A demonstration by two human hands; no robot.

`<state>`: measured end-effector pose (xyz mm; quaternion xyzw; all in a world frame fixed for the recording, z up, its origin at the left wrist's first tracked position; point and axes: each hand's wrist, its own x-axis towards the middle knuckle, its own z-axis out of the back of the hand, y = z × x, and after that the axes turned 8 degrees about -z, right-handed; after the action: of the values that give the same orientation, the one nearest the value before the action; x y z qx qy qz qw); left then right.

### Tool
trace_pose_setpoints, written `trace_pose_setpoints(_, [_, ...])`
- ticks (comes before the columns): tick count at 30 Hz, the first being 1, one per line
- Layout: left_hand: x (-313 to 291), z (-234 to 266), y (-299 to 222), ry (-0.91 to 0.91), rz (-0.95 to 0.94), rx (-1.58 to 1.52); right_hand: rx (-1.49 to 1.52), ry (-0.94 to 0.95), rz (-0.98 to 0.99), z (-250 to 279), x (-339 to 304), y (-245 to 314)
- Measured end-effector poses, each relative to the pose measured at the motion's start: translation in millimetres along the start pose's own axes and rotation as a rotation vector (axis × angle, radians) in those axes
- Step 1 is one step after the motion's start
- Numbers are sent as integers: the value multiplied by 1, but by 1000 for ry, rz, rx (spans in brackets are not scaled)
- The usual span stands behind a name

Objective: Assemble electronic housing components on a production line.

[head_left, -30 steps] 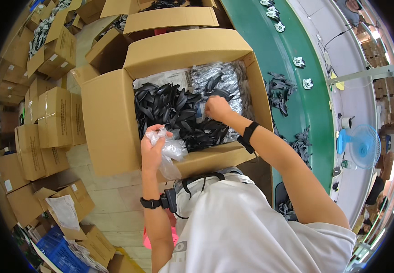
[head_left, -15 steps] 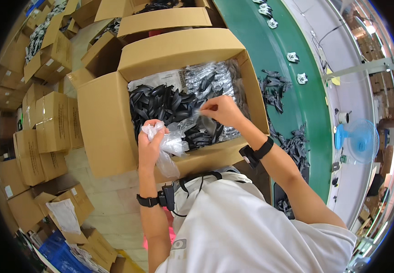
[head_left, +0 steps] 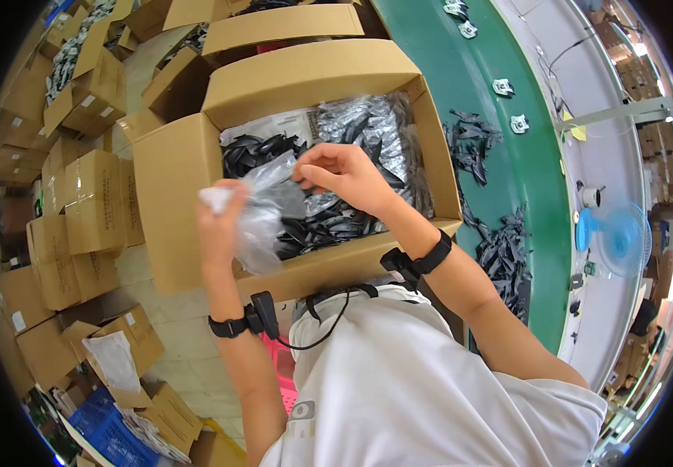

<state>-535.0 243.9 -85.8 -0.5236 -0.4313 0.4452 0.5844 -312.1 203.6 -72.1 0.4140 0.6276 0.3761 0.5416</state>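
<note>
My left hand [head_left: 221, 222] is closed on a bunch of thin clear plastic bags [head_left: 259, 229] at the left side of an open cardboard box [head_left: 321, 274]. The right hand [head_left: 346, 177] pinches the edge of one bag, which stretches between both hands. Beneath them, loose black curved plastic parts [head_left: 329, 231] fill the left and front of the box. Clear-wrapped parts [head_left: 356, 117] are packed along its right side. My hands and the bags hide part of the contents.
To the right runs a green belt [head_left: 535, 198] with black parts [head_left: 500, 249] in heaps and a few white-and-black pieces [head_left: 503, 87]. A blue fan [head_left: 619, 240] stands beyond it. Stacked cartons [head_left: 91, 202] and a blue basket [head_left: 111, 424] are at the left.
Both hands have moved left, the right one also slightly up. The plastic that was bunched in my left hand is now spread between the two hands.
</note>
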Motion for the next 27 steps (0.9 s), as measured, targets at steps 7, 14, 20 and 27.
trace_pose_setpoints(7, [-6,3,23,-105,116,86,-1392,129,229,-17,35,-118])
trace_pose_setpoints(14, [-19,15,31,-192,180,-110,-830,-45,193,21,26,-79])
trace_pose_setpoints(20, [-9,-6,88,-126,299,-84,-309,-68,-61,42,9,-60])
trace_pose_setpoints(27, [-9,-19,81,-139,375,-420,-2,-23,-66,55,1,-49])
